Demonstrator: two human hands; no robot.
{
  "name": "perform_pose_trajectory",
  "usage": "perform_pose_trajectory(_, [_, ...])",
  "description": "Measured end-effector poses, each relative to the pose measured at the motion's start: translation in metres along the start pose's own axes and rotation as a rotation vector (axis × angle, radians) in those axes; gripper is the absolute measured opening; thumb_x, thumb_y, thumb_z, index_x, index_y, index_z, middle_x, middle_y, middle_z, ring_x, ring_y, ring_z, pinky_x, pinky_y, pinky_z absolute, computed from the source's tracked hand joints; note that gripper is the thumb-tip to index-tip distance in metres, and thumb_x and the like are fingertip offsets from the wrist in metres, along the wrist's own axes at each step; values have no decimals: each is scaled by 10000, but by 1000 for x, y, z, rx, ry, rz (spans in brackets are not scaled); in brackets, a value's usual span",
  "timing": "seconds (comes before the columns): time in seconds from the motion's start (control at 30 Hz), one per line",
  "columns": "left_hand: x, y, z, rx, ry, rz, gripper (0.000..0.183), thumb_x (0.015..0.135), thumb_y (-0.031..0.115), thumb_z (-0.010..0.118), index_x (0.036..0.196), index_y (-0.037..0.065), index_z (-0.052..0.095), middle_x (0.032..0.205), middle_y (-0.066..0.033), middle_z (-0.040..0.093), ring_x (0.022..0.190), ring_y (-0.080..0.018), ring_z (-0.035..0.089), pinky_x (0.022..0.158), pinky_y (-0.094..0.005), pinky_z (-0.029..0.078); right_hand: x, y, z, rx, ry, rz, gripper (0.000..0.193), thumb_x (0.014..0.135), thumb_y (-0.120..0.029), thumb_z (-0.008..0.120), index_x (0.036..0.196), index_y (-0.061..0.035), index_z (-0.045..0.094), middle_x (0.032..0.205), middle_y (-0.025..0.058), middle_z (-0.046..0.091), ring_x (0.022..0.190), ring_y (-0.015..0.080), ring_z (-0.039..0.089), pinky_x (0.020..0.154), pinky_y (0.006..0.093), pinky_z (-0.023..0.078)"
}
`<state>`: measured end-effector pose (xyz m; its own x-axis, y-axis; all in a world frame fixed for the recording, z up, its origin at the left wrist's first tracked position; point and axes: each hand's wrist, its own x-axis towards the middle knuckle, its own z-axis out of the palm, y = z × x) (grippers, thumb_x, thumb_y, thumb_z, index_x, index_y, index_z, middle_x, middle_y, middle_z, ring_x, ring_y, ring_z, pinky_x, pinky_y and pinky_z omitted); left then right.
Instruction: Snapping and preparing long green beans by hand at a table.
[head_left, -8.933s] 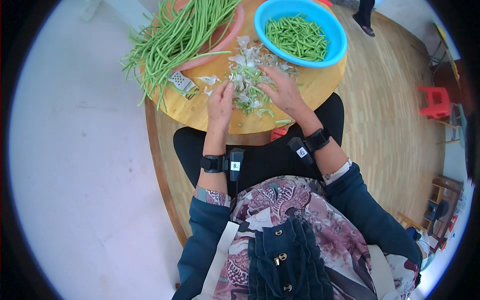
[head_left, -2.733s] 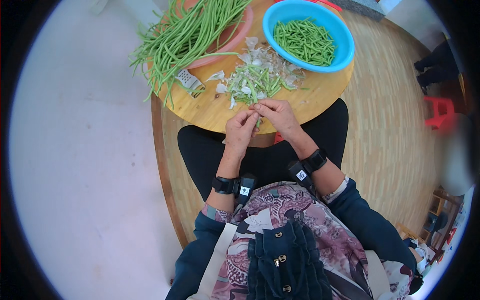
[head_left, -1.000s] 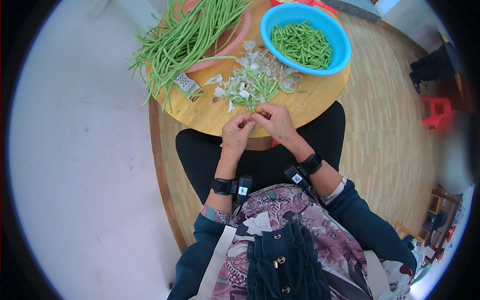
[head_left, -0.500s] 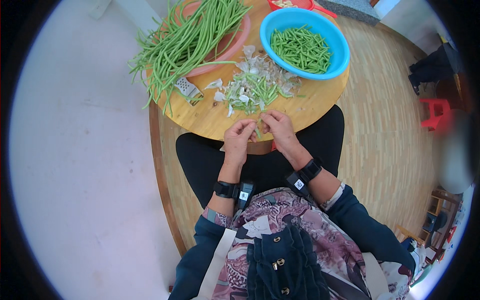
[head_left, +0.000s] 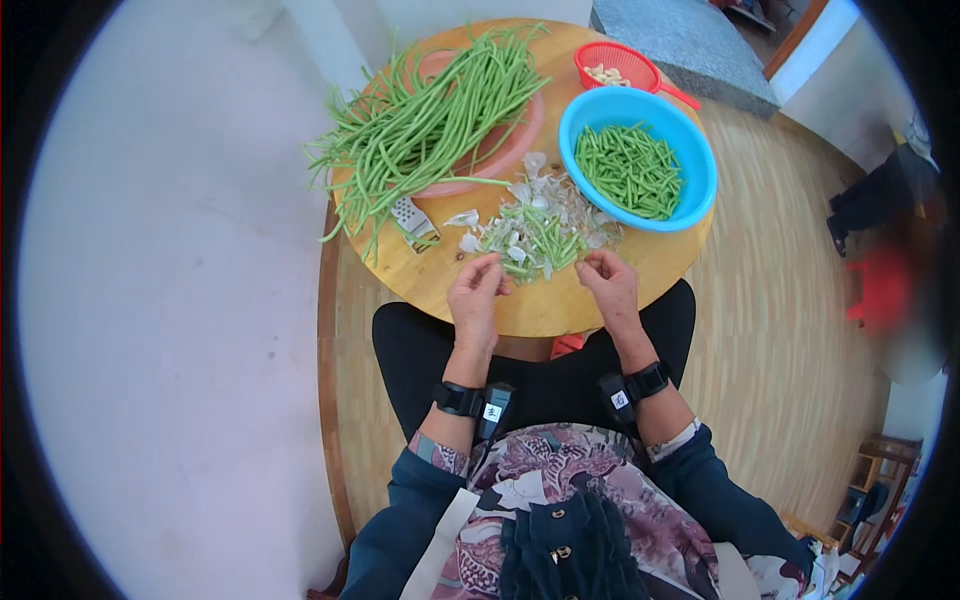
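Observation:
Both hands are over the near edge of the round wooden table (head_left: 430, 285), held apart. My left hand (head_left: 474, 295) has its fingertips pinched together; whatever lies in them is too small to make out. To the right, my right hand (head_left: 612, 285) is also closed in a pinch, its fingertips beside the scrap pile, with its contents unclear. Between and beyond them lies a heap of green bean ends (head_left: 550, 240) mixed with papery garlic skins (head_left: 535, 192). Cut green bean pieces (head_left: 630, 170) fill the bottom of a blue basin (head_left: 705, 185) at the right.
Long green beans (head_left: 440, 120) pile over a pink basin (head_left: 527, 135) at the far left, some hanging past the table edge. A metal grater (head_left: 412, 219) lies below them. Behind the blue basin stands a red strainer (head_left: 650, 74) with garlic cloves (head_left: 607, 75). A person (head_left: 885, 185) stands far right.
My hands have moved apart, the right one shifting rightward. The green piece seen between them earlier no longer shows clearly. The view has tilted, so the table sits lower in the picture.

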<state>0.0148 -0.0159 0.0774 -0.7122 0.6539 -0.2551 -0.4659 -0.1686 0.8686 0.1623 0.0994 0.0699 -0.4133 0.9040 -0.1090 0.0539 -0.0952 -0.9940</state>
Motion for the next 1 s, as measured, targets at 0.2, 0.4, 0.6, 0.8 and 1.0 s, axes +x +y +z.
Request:
perform_pose_trajectory(0.2, [1,-2,15,358,-228,215,359,805,46,549,1156,-15,503,1073,-95,573,926,-157,563,796,-263,449,10,-6,7,-763,-18,-673,296,732,-118,618,989,20,567,780,156,621,688,285,610,586,337,462])
perform_pose_trajectory(0.4, [15,-20,-33,418,15,133,195,812,108,569,968,-4,604,838,-45,631,761,-89,576,646,-217,448,-10,6,-8,-541,-229,-227,195,764,-126,585,901,12,601,769,159,616,683,259,613,598,320,466])
perform_pose_trajectory(0.6, [33,-23,-71,627,245,181,164,821,148,567,847,-8,609,690,-27,587,634,-81,533,569,-218,432,-9,30,-32,-526,-140,-143,198,777,-98,551,931,21,589,800,148,614,685,200,602,616,295,469])
perform_pose_trajectory(0.8, [55,-38,-74,868,320,446,124,796,102,564,857,2,605,727,-75,592,654,-150,553,615,-278,453,25,59,-56,-482,355,-288,354,768,-70,535,1106,23,490,955,153,578,764,212,589,679,310,474])
perform_pose_trajectory(1.0, [66,-49,-56,945,269,594,114,780,63,553,865,5,600,744,-105,597,664,-182,569,619,-289,455,47,67,-31,-461,188,-242,344,751,-57,530,1085,24,506,896,149,594,791,247,590,715,323,470])
